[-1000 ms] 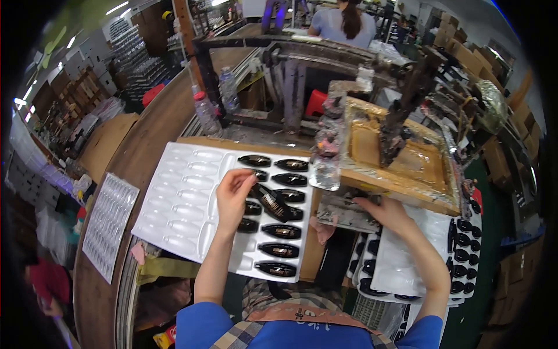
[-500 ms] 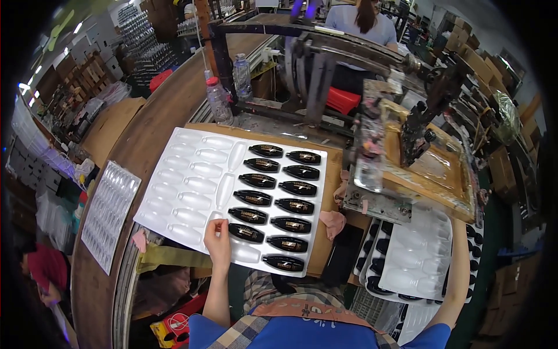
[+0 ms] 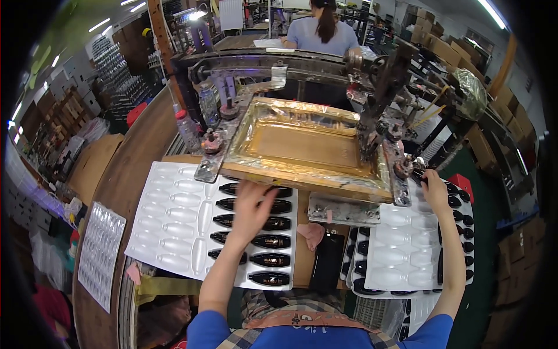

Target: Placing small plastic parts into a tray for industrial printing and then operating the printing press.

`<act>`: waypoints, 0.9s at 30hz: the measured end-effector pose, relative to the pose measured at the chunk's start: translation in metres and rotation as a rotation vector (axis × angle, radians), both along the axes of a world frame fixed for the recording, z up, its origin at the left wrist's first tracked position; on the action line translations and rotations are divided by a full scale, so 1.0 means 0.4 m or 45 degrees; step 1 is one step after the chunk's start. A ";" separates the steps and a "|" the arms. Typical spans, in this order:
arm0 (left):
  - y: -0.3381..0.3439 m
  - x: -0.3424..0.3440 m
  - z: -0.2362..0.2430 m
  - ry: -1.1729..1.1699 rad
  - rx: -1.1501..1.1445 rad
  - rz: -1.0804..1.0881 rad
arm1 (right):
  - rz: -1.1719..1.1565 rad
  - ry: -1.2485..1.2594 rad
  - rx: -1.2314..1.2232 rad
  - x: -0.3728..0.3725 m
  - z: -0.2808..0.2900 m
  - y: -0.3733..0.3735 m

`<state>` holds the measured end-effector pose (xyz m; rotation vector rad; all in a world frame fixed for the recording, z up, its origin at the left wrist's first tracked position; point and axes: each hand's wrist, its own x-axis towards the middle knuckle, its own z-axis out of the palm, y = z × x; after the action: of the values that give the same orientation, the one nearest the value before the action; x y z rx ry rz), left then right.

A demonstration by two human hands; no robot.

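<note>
My left hand [image 3: 254,210] is over the white moulded tray [image 3: 152,247], its thumb and fingers apart below the front edge of a wooden screen-printing frame [image 3: 314,185]. Beneath that hand lie glossy black spindle-shaped pieces [image 3: 270,260] with gold print, set in two columns. The tray's left side has bare hollows. At the frame's right end my right hand [image 3: 435,191] has its fingers curled beside a dark metal fitting; what they hold, if anything, is too small to tell. Part of the tray's far side is hidden under the frame.
A second white tray [image 3: 401,256] lies at right over trays of black pieces. A metal block [image 3: 343,210], pink cloth [image 3: 312,234] and dark flat slab [image 3: 329,259] separate the trays. A clear tray [image 3: 102,256] and red-capped bottle [image 3: 187,131] are at left. Someone sits beyond the machine.
The printing frame has moved left, from the right side to over the tray's far edge. My left hand has gone from the tray's near edge to among the black pieces. My right hand now shows.
</note>
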<state>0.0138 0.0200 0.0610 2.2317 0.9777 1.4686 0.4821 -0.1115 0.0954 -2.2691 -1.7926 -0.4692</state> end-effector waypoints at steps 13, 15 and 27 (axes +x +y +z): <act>0.213 0.267 0.042 -0.052 -0.531 -0.548 | -0.252 0.316 -0.034 0.063 -0.053 -0.004; 0.206 0.238 0.052 -0.276 -0.652 -0.632 | -0.130 0.051 -0.015 0.042 -0.062 -0.023; -0.085 -0.249 -0.064 -0.698 -0.810 0.100 | 0.488 0.819 -0.138 -0.480 0.096 0.059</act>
<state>-0.0858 -0.0138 0.0356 1.2720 1.1351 1.4199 0.2902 -0.0880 0.1336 -1.7648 -1.8372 0.3914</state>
